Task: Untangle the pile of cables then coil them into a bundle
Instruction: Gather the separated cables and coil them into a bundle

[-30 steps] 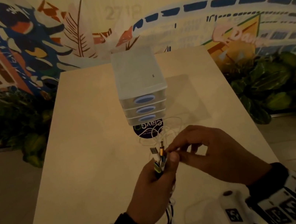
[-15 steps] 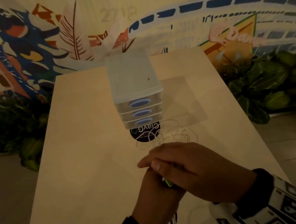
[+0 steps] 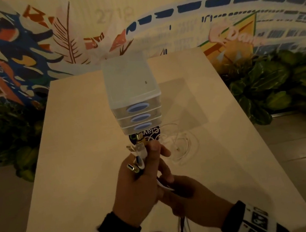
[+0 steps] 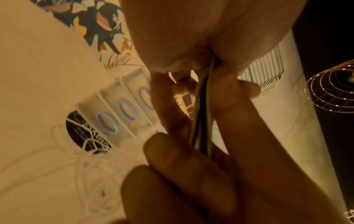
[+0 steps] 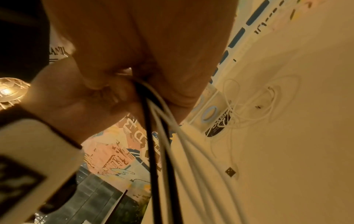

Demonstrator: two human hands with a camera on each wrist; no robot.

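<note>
My left hand (image 3: 151,162) grips a bunch of black and white cables just under their plugs (image 3: 139,154), which stick up in front of the drawer unit. Just below it, my right hand (image 3: 180,191) is closed round the same cables, and their dark strands (image 3: 183,231) hang down past the table's near edge. In the left wrist view the cables (image 4: 201,121) run between my fingers (image 4: 172,113). In the right wrist view black and white strands (image 5: 153,151) drop out of my fist. A thin white cable (image 3: 181,145) lies in loose loops on the table, with a loose USB plug (image 5: 230,172) nearby.
A small clear three-drawer unit (image 3: 132,91) stands mid-table on the pale table (image 3: 76,168), with a round dark sticker (image 3: 149,133) at its foot. Leafy plants (image 3: 273,86) flank the table. A painted mural wall rises behind.
My right hand has slid from over the plugs down the cables to below my left hand. My left hand has lifted, so the plugs show again.
</note>
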